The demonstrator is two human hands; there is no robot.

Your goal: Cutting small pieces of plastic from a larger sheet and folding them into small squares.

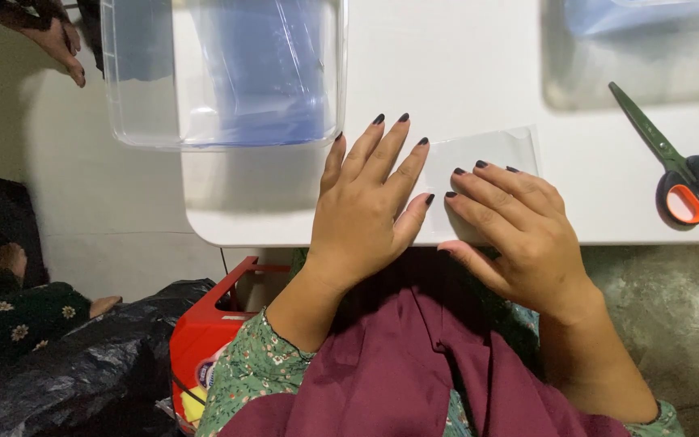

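While both hands lie flat, fingers spread & gripping nothing, left hand (370, 206) and right hand (519, 235) press a clear plastic sheet (487, 158) on the white table (446, 65) near its front edge. Sheet looks thin, light, floppy, prob slippery; best pinched at the far right corner, w/ scissors (677, 166) well apart to the right.

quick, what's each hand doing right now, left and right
Left hand: open, flat on the clear plastic sheet.
Right hand: open, fingers pressing the same sheet on the white table.
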